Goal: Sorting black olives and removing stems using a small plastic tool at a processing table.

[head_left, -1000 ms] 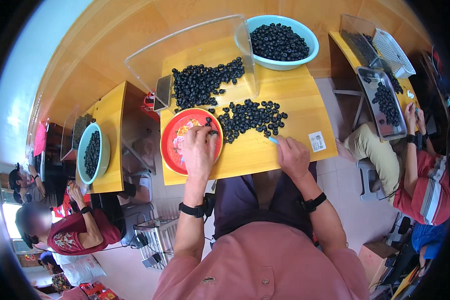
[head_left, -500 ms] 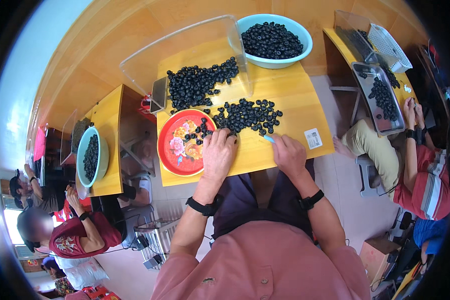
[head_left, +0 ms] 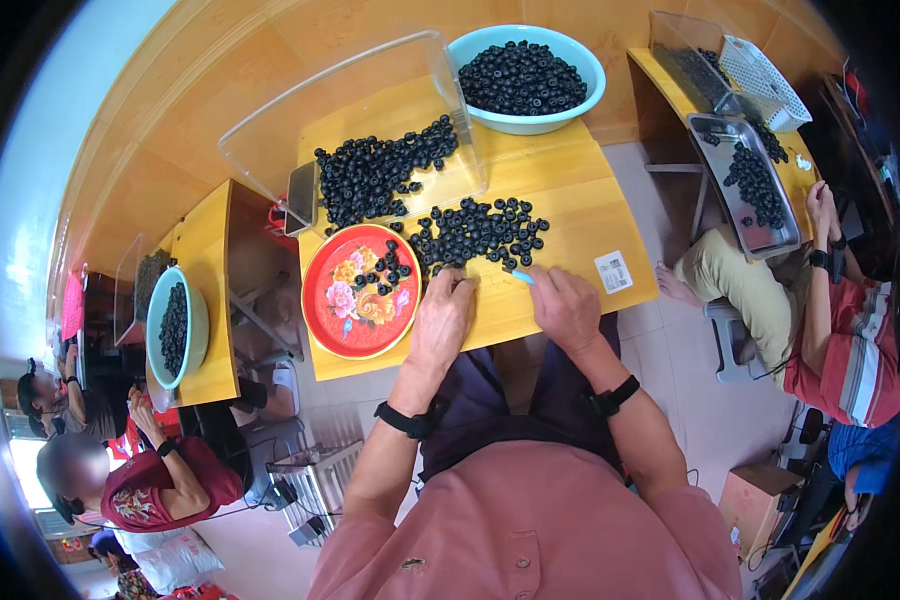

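My right hand (head_left: 568,308) is closed around a small light-blue tool (head_left: 522,276) with a dark tip pointing left, near the front of the yellow table (head_left: 580,205). My left hand (head_left: 440,325) is beside it, fingers curled and pinched at the near edge of a loose pile of black ring-shaped pieces (head_left: 475,230). Whatever those fingers hold is too hidden to name. Left of that hand lies a red round tray (head_left: 315,305) with a flower print and several black pieces on it.
A clear plastic bin (head_left: 475,150) lies open toward me with black pieces inside. Behind it stands a light-blue basin (head_left: 595,95) heaped with more. Co-workers sit at tables left and right, with another blue basin (head_left: 202,330) and a metal tray (head_left: 705,130).
My left hand has drawn slightly back from the pile, with its fingers curled tighter. My right hand keeps the blue tool. The whole view has shifted a little.
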Action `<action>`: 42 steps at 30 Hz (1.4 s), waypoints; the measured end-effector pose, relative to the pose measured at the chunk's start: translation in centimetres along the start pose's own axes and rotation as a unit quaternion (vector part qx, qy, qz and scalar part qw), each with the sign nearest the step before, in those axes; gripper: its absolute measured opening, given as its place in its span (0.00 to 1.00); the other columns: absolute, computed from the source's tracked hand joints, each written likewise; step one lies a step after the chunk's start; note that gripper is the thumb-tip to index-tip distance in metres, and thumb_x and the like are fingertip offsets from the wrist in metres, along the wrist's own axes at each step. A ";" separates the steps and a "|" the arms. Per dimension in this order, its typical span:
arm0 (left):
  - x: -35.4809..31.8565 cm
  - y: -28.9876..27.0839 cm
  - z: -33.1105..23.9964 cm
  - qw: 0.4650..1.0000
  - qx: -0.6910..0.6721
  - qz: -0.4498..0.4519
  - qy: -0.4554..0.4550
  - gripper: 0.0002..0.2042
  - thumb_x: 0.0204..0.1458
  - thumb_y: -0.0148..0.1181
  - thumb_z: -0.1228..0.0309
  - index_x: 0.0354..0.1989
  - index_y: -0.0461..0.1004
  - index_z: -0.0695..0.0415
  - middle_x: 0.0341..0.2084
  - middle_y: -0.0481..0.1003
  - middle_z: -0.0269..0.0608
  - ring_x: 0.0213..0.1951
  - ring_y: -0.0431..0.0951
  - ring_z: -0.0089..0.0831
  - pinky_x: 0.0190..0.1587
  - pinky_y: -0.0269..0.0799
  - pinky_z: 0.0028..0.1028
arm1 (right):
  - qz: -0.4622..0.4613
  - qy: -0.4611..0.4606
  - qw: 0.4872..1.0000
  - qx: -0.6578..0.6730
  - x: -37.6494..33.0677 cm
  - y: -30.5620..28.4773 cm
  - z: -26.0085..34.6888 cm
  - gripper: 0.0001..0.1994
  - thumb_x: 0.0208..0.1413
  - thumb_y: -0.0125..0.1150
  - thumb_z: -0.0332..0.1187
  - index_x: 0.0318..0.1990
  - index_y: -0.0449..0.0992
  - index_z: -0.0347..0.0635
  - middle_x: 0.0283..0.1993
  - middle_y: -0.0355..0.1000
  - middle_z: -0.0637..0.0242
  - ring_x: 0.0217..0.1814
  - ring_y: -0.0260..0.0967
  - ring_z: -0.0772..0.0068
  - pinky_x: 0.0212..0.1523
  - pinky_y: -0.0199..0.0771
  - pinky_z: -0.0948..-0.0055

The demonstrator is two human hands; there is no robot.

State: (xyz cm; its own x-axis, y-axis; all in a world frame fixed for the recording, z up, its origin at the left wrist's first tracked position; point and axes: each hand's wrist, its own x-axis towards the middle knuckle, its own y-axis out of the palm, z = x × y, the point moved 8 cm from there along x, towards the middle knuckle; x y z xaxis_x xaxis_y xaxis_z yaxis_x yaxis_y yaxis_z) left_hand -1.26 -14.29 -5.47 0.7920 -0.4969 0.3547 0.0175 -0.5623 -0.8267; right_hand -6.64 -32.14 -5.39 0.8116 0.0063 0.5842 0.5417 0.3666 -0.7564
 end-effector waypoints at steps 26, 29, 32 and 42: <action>-0.7 4.2 0.7 0.916 -0.321 -0.087 -0.222 0.15 0.54 0.73 0.82 0.51 0.81 0.63 0.37 0.81 0.37 0.37 0.79 0.20 0.43 0.78 0.23 | -0.011 -0.063 0.998 -0.018 -0.2 -0.2 1.0 0.05 0.57 0.65 0.31 0.40 0.83 0.45 0.24 0.65 0.68 0.23 0.69 0.66 0.25 0.69 0.65; -0.6 4.2 0.6 0.923 -0.308 -0.084 -0.215 0.16 0.54 0.73 0.82 0.51 0.81 0.63 0.36 0.80 0.37 0.37 0.80 0.21 0.43 0.78 0.23 | -0.004 -0.065 0.998 -0.020 -0.2 -0.1 1.0 0.05 0.57 0.65 0.31 0.39 0.82 0.45 0.24 0.65 0.68 0.23 0.69 0.66 0.25 0.69 0.64; -0.8 4.5 0.9 0.917 -0.321 -0.092 -0.216 0.16 0.54 0.73 0.82 0.52 0.80 0.63 0.37 0.80 0.36 0.38 0.80 0.21 0.44 0.79 0.23 | -0.005 -0.063 0.998 -0.021 0.0 -0.1 1.1 0.05 0.56 0.64 0.31 0.39 0.82 0.45 0.24 0.64 0.68 0.22 0.69 0.66 0.25 0.69 0.64; -1.0 4.4 0.8 0.904 -0.347 -0.104 -0.227 0.16 0.54 0.71 0.84 0.51 0.79 0.62 0.37 0.79 0.39 0.37 0.82 0.25 0.42 0.81 0.25 | 0.004 -0.058 0.998 -0.025 -0.2 0.1 1.0 0.05 0.56 0.64 0.31 0.39 0.81 0.45 0.24 0.64 0.68 0.23 0.70 0.65 0.26 0.70 0.64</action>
State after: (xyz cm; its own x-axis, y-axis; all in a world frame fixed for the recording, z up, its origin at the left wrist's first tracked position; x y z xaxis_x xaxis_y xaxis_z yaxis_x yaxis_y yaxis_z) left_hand -1.52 -15.74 -9.87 0.9873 -0.0992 0.1240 -0.0680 -0.9699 -0.2340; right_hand -6.97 -31.16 -5.25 0.7865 0.1187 0.6060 0.5477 0.3194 -0.7733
